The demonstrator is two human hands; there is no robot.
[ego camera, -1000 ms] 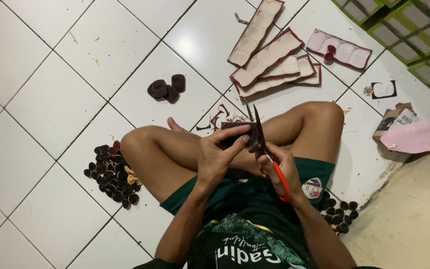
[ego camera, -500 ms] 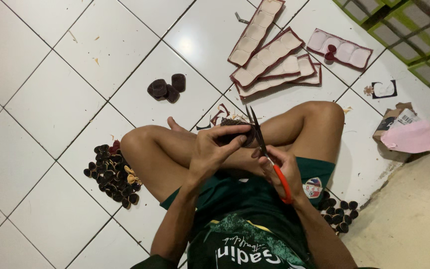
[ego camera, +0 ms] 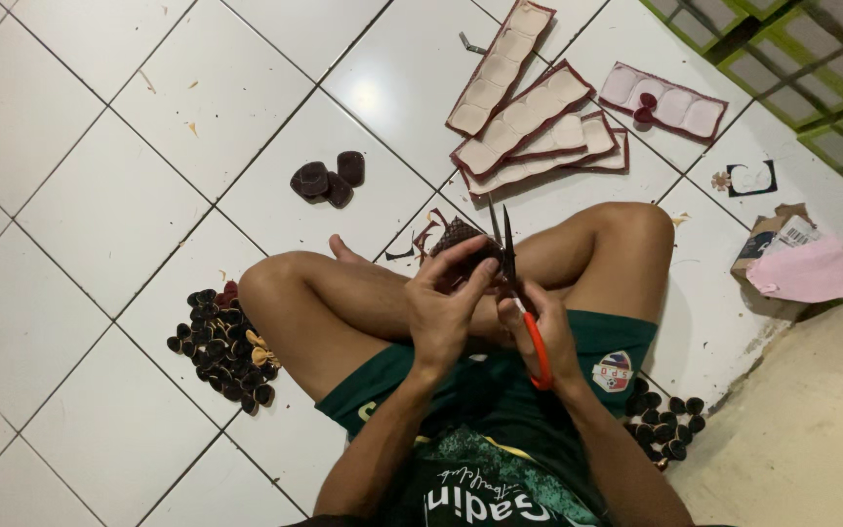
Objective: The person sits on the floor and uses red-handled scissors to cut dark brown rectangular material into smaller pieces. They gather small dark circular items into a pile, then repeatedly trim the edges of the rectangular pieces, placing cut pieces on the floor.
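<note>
Dark maroon, textured fabric piece [ego camera: 461, 237] pinched in left hand [ego camera: 444, 310] fingers. Orange-handled scissors [ego camera: 521, 303] gripped in right hand [ego camera: 545, 332], blades parted. Maroon-edged cutout strips [ego camera: 539, 117] holding pale oval hollows.

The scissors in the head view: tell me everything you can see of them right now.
The scissors have dark, narrow metal-looking blades and an orange-red handle that looks like plastic. The blades point up and away from the person, slightly parted. The right hand grips the handle, whose loop shows below the fingers. The blades sit against a small dark maroon piece pinched in the left hand, above the crossed legs. Whether they are cutting into it is unclear.
</note>
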